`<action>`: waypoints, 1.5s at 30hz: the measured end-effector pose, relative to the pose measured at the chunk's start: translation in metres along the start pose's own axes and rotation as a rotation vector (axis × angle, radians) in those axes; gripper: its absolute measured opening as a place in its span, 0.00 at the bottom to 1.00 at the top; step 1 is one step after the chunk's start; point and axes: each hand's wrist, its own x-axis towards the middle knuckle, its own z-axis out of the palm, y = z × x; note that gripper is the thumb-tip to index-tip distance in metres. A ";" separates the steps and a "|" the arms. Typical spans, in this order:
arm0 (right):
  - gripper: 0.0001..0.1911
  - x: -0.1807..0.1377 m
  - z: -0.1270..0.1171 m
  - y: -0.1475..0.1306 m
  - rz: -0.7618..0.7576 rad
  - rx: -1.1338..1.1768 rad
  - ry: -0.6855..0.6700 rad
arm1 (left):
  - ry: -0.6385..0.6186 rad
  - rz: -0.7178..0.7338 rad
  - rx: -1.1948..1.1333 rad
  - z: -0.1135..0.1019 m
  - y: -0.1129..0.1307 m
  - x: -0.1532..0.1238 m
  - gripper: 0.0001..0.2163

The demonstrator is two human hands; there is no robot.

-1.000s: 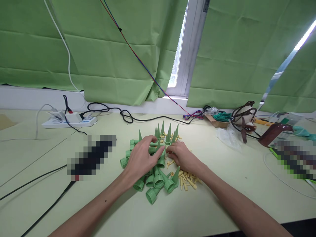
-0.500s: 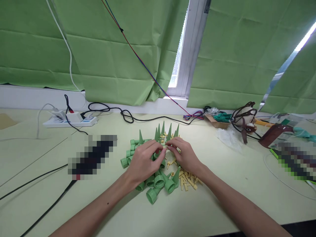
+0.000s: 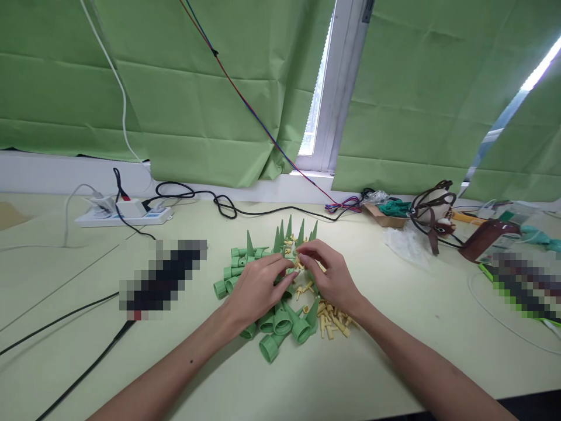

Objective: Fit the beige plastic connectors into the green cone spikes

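Observation:
My left hand (image 3: 263, 285) hovers over a heap of green cone-shaped nozzle caps (image 3: 283, 320), its thumb and forefinger bent toward each other around something small I cannot make out. Facing it, my right hand (image 3: 331, 273) has curled fingers with the tips close together. Whatever they pinch is hidden. A little space separates the two hands. Small yellow plastic pieces (image 3: 333, 318) lie piled below the right wrist, and a few more lie between the hands. Several green cones (image 3: 300, 234) stand upright behind the fingers, while others lie on their sides at the left.
A white power strip (image 3: 125, 215) sits at the back left, and a black cable (image 3: 272, 211) runs along the wall. Toward the right are a cardboard box (image 3: 385, 217), a clear plastic bag (image 3: 407, 245) and a brown object (image 3: 488, 240). Blurred dark items lie at both sides.
My hands have drawn slightly apart; their fingertips were together half a second ago. The right fingers have moved a little up and right, and the left thumb has dropped slightly.

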 end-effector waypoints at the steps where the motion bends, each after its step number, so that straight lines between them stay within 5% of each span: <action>1: 0.07 0.000 0.000 0.000 -0.001 0.000 -0.002 | -0.002 0.002 -0.003 0.000 0.000 0.000 0.09; 29: 0.06 -0.001 -0.002 0.002 -0.056 -0.207 -0.090 | 0.050 0.042 0.040 0.000 -0.002 -0.001 0.08; 39: 0.06 0.001 -0.002 0.009 0.008 -0.197 0.053 | 0.286 -0.115 0.012 -0.001 0.001 0.000 0.12; 45: 0.07 0.000 -0.002 0.011 0.007 -0.208 0.067 | 0.203 -0.218 0.053 -0.002 0.000 0.002 0.14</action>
